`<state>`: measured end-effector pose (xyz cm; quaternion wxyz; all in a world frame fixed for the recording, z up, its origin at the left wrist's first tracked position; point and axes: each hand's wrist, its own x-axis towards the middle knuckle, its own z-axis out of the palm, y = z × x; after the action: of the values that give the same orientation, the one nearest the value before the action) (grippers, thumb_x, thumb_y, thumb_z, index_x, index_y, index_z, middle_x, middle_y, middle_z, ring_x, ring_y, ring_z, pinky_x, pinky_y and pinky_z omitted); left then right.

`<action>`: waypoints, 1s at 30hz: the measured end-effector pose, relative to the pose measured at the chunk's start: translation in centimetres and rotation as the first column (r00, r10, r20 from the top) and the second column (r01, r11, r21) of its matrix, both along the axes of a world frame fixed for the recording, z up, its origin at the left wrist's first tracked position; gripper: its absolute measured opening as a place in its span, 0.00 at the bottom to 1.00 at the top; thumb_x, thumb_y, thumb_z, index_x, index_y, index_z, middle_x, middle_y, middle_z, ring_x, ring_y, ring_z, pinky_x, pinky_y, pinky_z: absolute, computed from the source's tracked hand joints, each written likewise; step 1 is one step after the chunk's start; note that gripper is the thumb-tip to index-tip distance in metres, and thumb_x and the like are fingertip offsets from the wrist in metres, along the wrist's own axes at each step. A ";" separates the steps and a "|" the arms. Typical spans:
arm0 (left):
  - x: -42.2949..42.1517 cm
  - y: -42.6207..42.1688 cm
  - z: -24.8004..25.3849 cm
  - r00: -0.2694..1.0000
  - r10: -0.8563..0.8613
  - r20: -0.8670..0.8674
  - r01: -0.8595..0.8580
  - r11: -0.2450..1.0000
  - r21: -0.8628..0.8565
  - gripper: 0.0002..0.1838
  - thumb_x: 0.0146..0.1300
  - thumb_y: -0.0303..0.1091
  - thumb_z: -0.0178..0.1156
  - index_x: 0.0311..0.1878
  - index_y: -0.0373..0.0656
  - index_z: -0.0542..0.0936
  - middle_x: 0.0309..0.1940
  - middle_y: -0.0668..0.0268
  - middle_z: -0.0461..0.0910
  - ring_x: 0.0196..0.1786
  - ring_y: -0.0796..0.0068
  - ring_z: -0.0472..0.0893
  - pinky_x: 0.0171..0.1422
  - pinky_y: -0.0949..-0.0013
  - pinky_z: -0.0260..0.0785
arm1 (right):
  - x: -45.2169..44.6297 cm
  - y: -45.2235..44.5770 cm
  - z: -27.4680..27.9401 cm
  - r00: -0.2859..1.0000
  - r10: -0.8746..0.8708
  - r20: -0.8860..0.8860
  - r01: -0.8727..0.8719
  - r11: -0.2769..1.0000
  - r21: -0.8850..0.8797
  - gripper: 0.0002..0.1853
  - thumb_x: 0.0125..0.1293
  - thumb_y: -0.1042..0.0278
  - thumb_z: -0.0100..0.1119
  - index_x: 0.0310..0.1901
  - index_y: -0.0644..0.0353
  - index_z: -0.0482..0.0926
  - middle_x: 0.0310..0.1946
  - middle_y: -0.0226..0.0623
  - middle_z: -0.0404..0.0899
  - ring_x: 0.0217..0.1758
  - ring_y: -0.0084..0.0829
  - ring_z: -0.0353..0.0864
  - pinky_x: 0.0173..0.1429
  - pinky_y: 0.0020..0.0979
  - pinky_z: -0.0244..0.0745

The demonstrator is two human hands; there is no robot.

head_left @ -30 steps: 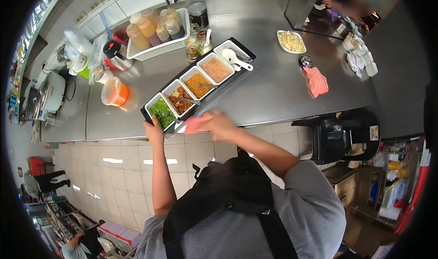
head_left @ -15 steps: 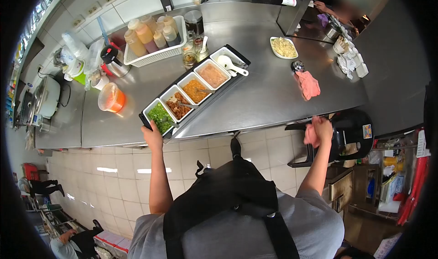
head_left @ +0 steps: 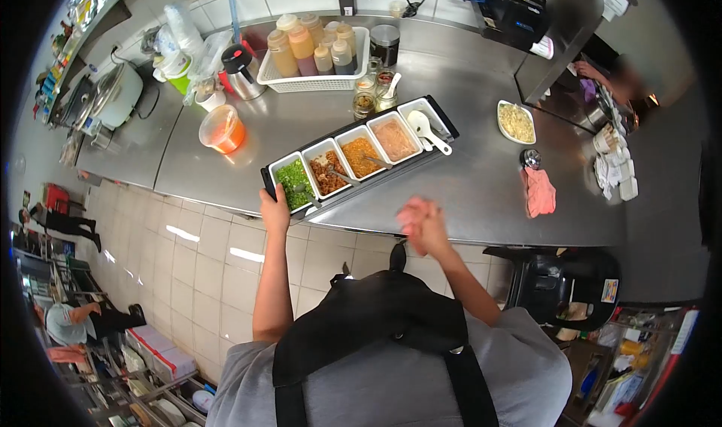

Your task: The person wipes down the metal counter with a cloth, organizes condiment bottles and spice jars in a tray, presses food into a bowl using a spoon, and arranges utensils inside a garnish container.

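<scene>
My left hand (head_left: 275, 208) grips the near left corner of a long black condiment tray (head_left: 269, 179) on the steel counter. White tubs in it hold chopped green onion (head_left: 295, 182), a brown crumbly topping (head_left: 328, 173), an orange-brown minced topping (head_left: 359, 158) and a pale pink one (head_left: 395, 139). White spoons (head_left: 428, 132) rest across the tub at the right end; metal spoons sit in others. My right hand (head_left: 429, 231), slightly blurred, is closed around a pink cloth (head_left: 410, 214) over the counter's front edge, apart from the tray.
Behind the tray stand small glass jars (head_left: 365, 105) and a white basket (head_left: 312, 81) of squeeze bottles. An orange-filled tub (head_left: 223, 130) is left. On the right are a dish of pale shreds (head_left: 516, 121) and another pink cloth (head_left: 539, 193). A black chair (head_left: 560, 284) stands below the counter.
My right hand has swung left with the pink cloth, from near the chair toward the tray's front. My left hand stays on the tray's corner. The view has shifted.
</scene>
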<state>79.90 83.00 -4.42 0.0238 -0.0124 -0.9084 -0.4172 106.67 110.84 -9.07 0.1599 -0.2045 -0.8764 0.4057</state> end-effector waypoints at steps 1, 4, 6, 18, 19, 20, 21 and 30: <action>0.1 0.2 -0.1 1.000 0.017 0.005 -0.017 1.000 0.005 0.24 0.67 0.51 0.52 0.43 0.34 0.69 0.34 0.39 0.79 0.39 0.37 0.79 0.43 0.48 0.69 | -0.3 -0.7 -0.2 0.988 0.053 -0.146 -0.090 0.962 -0.257 0.24 0.61 0.67 0.55 0.60 0.47 0.72 0.50 0.42 0.74 0.55 0.44 0.72 0.54 0.44 0.72; 0.2 0.0 -0.2 0.999 0.032 -0.039 -0.032 0.999 0.010 0.24 0.66 0.52 0.53 0.44 0.35 0.71 0.33 0.39 0.79 0.38 0.37 0.79 0.42 0.48 0.69 | -0.8 -0.2 5.7 0.911 0.413 0.005 -0.410 0.905 -0.117 0.18 0.60 0.71 0.55 0.51 0.44 0.81 0.48 0.41 0.77 0.53 0.44 0.75 0.56 0.39 0.73; 0.2 0.0 -0.4 0.998 0.045 -0.045 -0.044 0.999 0.017 0.24 0.66 0.52 0.54 0.43 0.35 0.72 0.31 0.40 0.79 0.38 0.37 0.79 0.42 0.48 0.69 | -0.5 3.7 8.6 0.948 0.233 0.218 -0.248 0.968 0.040 0.16 0.59 0.70 0.57 0.49 0.47 0.82 0.49 0.43 0.77 0.54 0.45 0.75 0.58 0.39 0.72; 0.7 0.4 0.3 0.997 0.055 -0.048 -0.054 0.998 0.023 0.24 0.66 0.52 0.54 0.41 0.36 0.72 0.30 0.41 0.79 0.37 0.39 0.79 0.41 0.49 0.70 | -14.4 3.1 14.3 0.964 0.224 0.144 -0.264 0.866 0.425 0.10 0.60 0.62 0.59 0.31 0.60 0.83 0.34 0.46 0.81 0.38 0.46 0.82 0.41 0.45 0.75; 0.8 0.3 0.3 0.998 0.050 -0.043 -0.050 0.999 0.010 0.24 0.66 0.52 0.54 0.41 0.36 0.72 0.30 0.41 0.79 0.37 0.38 0.79 0.41 0.49 0.69 | -16.0 1.7 13.3 0.949 0.197 0.246 -0.299 0.811 0.502 0.10 0.60 0.63 0.58 0.32 0.61 0.83 0.34 0.46 0.82 0.38 0.46 0.83 0.40 0.44 0.76; 0.8 0.2 0.4 0.998 0.049 -0.038 -0.050 0.999 -0.004 0.24 0.66 0.52 0.53 0.41 0.36 0.72 0.30 0.41 0.79 0.37 0.38 0.79 0.40 0.49 0.69 | -17.3 0.8 12.6 0.925 0.161 0.343 -0.341 0.748 0.569 0.10 0.59 0.65 0.58 0.33 0.62 0.84 0.34 0.47 0.83 0.38 0.46 0.84 0.39 0.43 0.77; 1.2 0.4 0.9 0.998 0.058 -0.030 -0.059 0.998 -0.021 0.23 0.67 0.52 0.53 0.40 0.35 0.71 0.30 0.41 0.79 0.37 0.38 0.79 0.40 0.49 0.69 | -18.2 0.8 11.7 0.925 0.168 0.341 -0.345 0.747 0.569 0.10 0.59 0.65 0.58 0.33 0.62 0.84 0.34 0.47 0.83 0.38 0.46 0.84 0.39 0.43 0.77; 4.0 1.1 0.9 0.991 0.132 -0.016 -0.133 0.991 -0.034 0.23 0.67 0.50 0.52 0.39 0.34 0.70 0.30 0.40 0.79 0.36 0.38 0.78 0.40 0.48 0.69 | -17.5 3.0 11.5 0.922 0.108 0.372 -0.291 0.828 0.479 0.08 0.57 0.70 0.56 0.33 0.65 0.82 0.31 0.51 0.82 0.36 0.48 0.83 0.42 0.46 0.76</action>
<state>83.89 84.07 -3.53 0.0574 0.0447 -0.9143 -0.3984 89.15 113.82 2.45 0.0173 -0.1235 -0.9843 0.1252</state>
